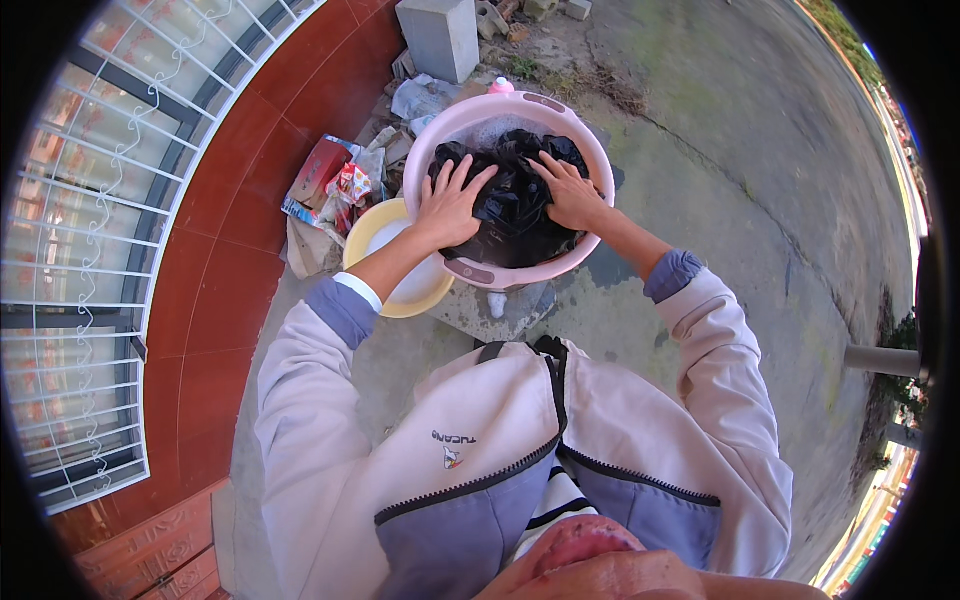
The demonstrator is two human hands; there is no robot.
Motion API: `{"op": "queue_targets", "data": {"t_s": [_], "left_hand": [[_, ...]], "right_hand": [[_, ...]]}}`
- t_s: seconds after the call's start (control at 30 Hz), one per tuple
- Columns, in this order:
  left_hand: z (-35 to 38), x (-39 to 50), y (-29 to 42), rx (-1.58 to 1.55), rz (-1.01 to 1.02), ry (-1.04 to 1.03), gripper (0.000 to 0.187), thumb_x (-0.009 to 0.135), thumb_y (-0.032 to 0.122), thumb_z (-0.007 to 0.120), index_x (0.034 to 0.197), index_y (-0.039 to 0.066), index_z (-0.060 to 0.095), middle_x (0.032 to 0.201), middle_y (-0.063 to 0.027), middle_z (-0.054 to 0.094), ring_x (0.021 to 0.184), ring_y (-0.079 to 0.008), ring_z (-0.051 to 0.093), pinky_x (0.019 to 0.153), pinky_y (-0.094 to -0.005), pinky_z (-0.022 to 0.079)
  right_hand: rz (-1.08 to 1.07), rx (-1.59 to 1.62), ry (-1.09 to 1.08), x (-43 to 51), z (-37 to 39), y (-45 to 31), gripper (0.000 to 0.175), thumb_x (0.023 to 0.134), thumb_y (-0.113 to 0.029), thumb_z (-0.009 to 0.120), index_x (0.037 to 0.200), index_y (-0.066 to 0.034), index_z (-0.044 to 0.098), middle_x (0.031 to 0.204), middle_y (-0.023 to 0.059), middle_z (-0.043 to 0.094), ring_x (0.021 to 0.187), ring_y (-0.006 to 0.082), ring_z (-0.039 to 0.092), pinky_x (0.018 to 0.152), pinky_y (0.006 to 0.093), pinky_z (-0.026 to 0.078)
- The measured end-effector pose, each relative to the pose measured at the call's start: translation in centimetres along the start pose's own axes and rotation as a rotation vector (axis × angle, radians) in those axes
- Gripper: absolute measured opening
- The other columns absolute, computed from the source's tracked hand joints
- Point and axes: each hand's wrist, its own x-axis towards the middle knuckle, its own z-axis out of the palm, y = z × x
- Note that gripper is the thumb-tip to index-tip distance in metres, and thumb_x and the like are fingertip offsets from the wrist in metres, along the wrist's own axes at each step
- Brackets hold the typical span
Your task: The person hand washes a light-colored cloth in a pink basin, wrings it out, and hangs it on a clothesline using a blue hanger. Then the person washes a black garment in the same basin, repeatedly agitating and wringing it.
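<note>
A pink plastic basin [508, 277] stands on the ground in front of me. It holds a wet, shiny black garment [517, 187], bunched up in dark water, with white suds [491, 131] along the far side. My left hand [452, 204] lies palm down on the left part of the garment, fingers spread. On its right part rests my right hand [568, 191], with the fingers apart and the fingertips against the cloth. Neither hand shows a fold of cloth pinched in it. The garment's underside is hidden in the water.
A yellow basin [411, 308] of whitish water sits left of the pink one, under my left forearm. A pink-capped bottle [501, 86] stands behind. Left lie a red box [321, 174] and wrappers beside a red-tiled wall [225, 210]. A concrete block [442, 37] stands beyond.
</note>
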Motion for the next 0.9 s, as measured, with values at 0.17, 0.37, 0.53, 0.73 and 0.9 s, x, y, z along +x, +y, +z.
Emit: {"op": "queue_targets", "data": {"t_s": [0.17,0.37,0.53,0.73,0.9], "left_hand": [[2.7,1.1,0.6,0.151,-0.058,-0.231,0.095,0.079,0.029,0.071,0.159,0.026,0.021,0.167,-0.0158,0.003,0.152,-0.046,0.008,0.107,-0.0803,0.016],[6.8,3.1,0.5,0.396,-0.066,-0.348,0.093,0.08,0.037,0.073,0.158,0.017,0.026,0.165,-0.022,0.003,0.15,-0.0489,0.011,0.098,-0.0872,0.018],[8.1,4.8,0.8,0.38,-0.067,-0.51,0.085,0.082,0.038,0.07,0.155,0.013,0.034,0.163,-0.0234,0.015,0.145,-0.0475,0.027,0.101,-0.0771,0.03],[8.6,6.0,0.8,0.403,0.08,-0.824,0.066,0.09,0.034,0.062,0.149,0.009,0.046,0.159,-0.0145,0.034,0.146,-0.0364,0.032,0.106,-0.066,0.035],[6.4,5.9,1.1,0.224,-0.038,-0.699,0.06,0.091,0.022,0.055,0.148,0.005,0.046,0.156,-0.0222,0.037,0.147,-0.0417,0.028,0.109,-0.0748,0.024]], "right_hand": [[0.09,-0.241,-0.098,1.7,3.1,-0.3,0.086,0.078,-0.02,0.063,0.157,-0.023,0.031,0.167,0.0079,0.014,0.147,0.0417,0.026,0.1,0.0708,0.039],[0.113,-0.377,-0.221,3.6,4.8,-0.1,0.076,0.085,-0.028,0.06,0.156,-0.0206,0.034,0.164,0.0112,0.02,0.143,0.039,0.032,0.102,0.0721,0.035],[0.115,-0.474,-0.439,5.3,7.0,0.3,0.066,0.094,-0.028,0.052,0.156,-0.0165,0.034,0.16,0.0113,0.034,0.144,0.0362,0.033,0.107,0.0713,0.03],[-0.076,-0.546,-0.475,5.2,12.7,4.0,0.045,0.095,-0.029,0.052,0.137,-0.0166,0.061,0.154,0.0143,0.043,0.141,0.0366,0.037,0.109,0.0635,0.033],[-0.287,-0.537,-0.345,5.1,9.3,4.8,0.034,0.087,-0.025,0.059,0.117,-0.013,0.071,0.12,0.0169,0.066,0.116,0.0333,0.062,0.099,0.0533,0.047]]}}
